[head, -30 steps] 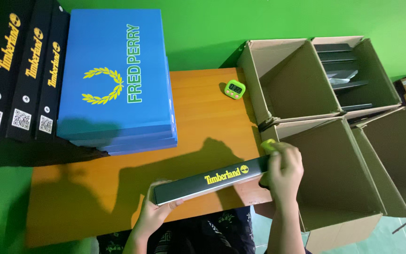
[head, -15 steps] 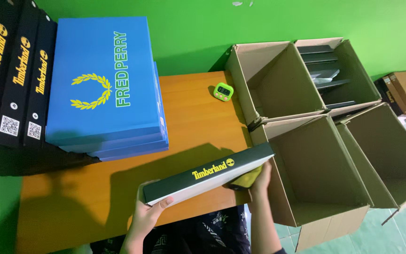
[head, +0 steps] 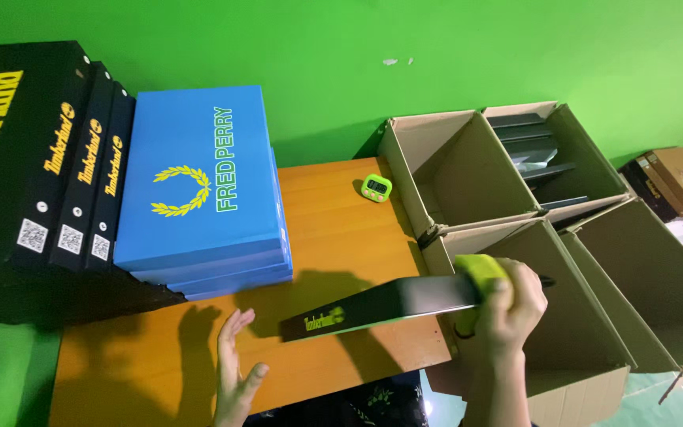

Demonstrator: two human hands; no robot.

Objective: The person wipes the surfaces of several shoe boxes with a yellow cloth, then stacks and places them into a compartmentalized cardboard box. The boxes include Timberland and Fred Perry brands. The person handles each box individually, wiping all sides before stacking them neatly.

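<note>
My right hand point(head: 507, 304) grips the right end of a flat black box point(head: 381, 307) with a yellow logo, together with a yellow-green object point(head: 480, 271) under its fingers. The box hangs nearly level above the front of the orange table point(head: 333, 229), its right end over the rim of the nearest brown carton point(head: 586, 332). My left hand point(head: 235, 372) is open, fingers spread, just left of and below the box, touching nothing.
A stack of blue flat boxes point(head: 203, 190) and several black boxes point(head: 57, 166) stand at the table's left. A small green timer point(head: 375, 187) sits at the back. Several open cartons point(head: 452, 170) stand right of the table; the far one point(head: 551, 154) holds dark items.
My left hand has let go of the black box and dropped away, open. My right hand has carried the box to the right, toward the nearest carton.
</note>
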